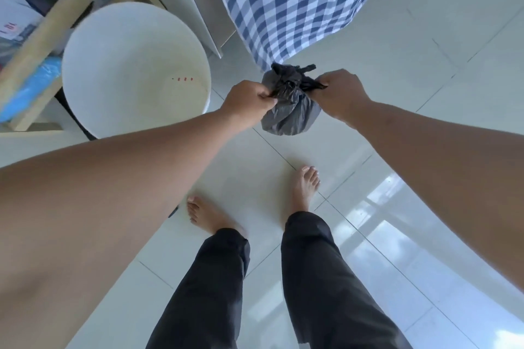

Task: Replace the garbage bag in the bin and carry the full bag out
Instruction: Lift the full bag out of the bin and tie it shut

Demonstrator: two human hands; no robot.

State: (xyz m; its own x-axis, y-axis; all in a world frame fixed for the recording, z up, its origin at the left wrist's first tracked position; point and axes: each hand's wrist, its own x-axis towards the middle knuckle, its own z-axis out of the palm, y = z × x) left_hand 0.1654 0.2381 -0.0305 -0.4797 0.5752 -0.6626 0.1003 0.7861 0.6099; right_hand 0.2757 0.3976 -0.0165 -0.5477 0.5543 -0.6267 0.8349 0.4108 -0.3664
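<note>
Left of the left hand [249, 99] stood the unlined bin [136, 71]; a checked cloth [297, 3] hung beyond. Both it and the right hand [338, 91] pinched the bag [289, 110], which hung vertically, knot up.

Both arms extend forward over the white tiled floor [382, 110]; the left hand [249, 100] and right hand [338, 92] each pinch a gathered end at the top of a small dark grey garbage bag [289, 113], held off the floor; the white bin [136, 71] stands to the left, unlined; a blue checked cloth [297, 0] hangs behind the bag; two bare feet stand on the tiles below.
</note>
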